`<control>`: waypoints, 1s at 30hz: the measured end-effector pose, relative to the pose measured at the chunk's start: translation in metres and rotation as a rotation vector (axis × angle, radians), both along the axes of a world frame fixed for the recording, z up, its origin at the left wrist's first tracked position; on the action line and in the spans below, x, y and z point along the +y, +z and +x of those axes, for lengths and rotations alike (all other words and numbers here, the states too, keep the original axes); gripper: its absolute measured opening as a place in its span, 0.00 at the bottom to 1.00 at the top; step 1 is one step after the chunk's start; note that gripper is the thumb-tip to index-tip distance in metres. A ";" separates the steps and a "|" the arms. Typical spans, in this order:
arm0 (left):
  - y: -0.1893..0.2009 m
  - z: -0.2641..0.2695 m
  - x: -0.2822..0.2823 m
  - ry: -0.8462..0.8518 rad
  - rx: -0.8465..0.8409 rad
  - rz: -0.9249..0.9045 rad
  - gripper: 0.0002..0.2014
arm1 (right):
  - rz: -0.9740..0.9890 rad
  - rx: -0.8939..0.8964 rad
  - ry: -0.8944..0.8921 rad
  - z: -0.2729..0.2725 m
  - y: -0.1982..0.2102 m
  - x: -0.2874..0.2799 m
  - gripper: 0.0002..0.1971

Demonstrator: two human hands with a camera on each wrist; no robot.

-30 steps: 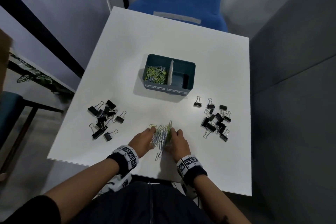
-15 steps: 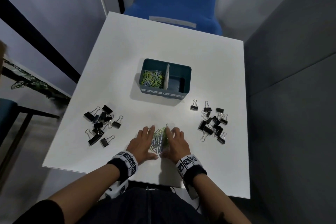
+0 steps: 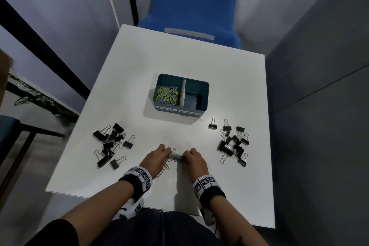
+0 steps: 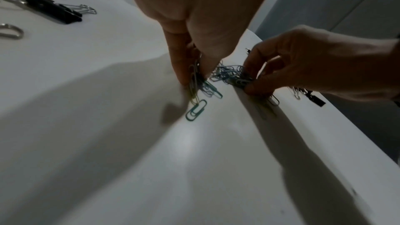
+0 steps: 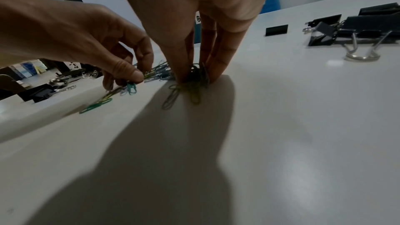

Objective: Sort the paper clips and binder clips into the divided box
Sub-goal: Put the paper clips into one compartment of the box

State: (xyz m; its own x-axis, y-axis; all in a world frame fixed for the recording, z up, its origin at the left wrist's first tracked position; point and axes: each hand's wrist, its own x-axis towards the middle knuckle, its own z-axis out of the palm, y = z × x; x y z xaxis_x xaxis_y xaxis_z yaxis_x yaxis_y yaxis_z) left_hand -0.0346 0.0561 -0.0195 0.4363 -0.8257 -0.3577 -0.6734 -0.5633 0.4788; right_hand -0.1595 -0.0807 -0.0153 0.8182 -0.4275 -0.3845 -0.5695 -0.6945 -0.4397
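Observation:
A small heap of coloured paper clips (image 3: 175, 157) lies near the table's front edge. My left hand (image 3: 157, 159) pinches clips at the heap's left side (image 4: 195, 78). My right hand (image 3: 194, 161) pinches a bunch at its right side (image 5: 195, 76). A few loose clips (image 4: 195, 109) trail on the table toward me. The teal divided box (image 3: 203, 88) sits at mid-table, its left compartment holding several paper clips (image 3: 167, 95), its right compartment bare. Black binder clips lie in two piles, left (image 3: 111, 144) and right (image 3: 232, 143).
The white table (image 3: 199, 60) ends close behind my wrists. A blue chair (image 3: 191, 0) stands beyond the far edge. A grey partition (image 3: 319, 106) runs along the right side. One binder clip (image 3: 212, 124) sits apart, nearest the box.
Both hands have closed in on the paper clip heap, going from flat fingers pushing it together to fingertips pinching bunches of clips. The heap is now narrower.

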 end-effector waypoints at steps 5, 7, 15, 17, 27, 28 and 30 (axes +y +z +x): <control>0.001 0.011 -0.003 0.103 0.076 -0.033 0.08 | 0.059 -0.003 -0.042 -0.002 0.007 -0.012 0.04; 0.007 0.014 -0.005 0.113 0.088 -0.044 0.06 | 0.087 -0.036 -0.071 -0.004 0.011 -0.016 0.05; 0.076 0.047 -0.031 0.165 0.111 -0.316 0.04 | 0.102 -0.115 -0.164 -0.011 0.028 -0.030 0.04; 0.096 0.062 -0.042 0.167 0.092 -0.388 0.04 | 0.105 -0.140 -0.174 -0.007 0.039 -0.032 0.06; 0.129 0.142 -0.101 0.387 0.007 -0.436 0.11 | 0.105 -0.350 -0.147 0.071 0.114 -0.059 0.04; 0.126 0.142 -0.097 0.410 -0.013 -0.415 0.11 | 0.087 -0.376 -0.137 0.085 0.122 -0.063 0.04; 0.117 0.136 -0.083 0.440 -0.042 -0.373 0.08 | 0.056 -0.417 -0.131 0.115 0.135 -0.072 0.03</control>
